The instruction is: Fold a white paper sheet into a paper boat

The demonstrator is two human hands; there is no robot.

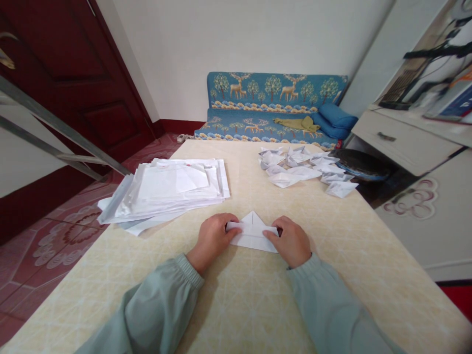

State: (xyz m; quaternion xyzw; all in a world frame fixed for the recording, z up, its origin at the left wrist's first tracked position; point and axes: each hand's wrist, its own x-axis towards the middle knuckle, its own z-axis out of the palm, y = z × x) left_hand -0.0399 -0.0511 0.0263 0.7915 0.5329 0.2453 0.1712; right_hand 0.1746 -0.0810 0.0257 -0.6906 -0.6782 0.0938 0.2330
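A partly folded sheet of white paper [252, 236] lies at the middle of the table, its pointed top facing away from me. My left hand [216, 236] pinches its left end between thumb and fingers. At the right end, my right hand [291, 241] grips the paper in the same way, thumb on top. A short dark line shows near the paper's peak. The fingertips behind the paper are partly hidden.
A stack of white paper sheets [169, 189] sits at the table's left. Several folded paper pieces [295, 164] cluster at the far right. Beyond the patterned tablecloth [243, 305] stands a blue sofa [276, 98]; a white cabinet [413, 142] is on the right.
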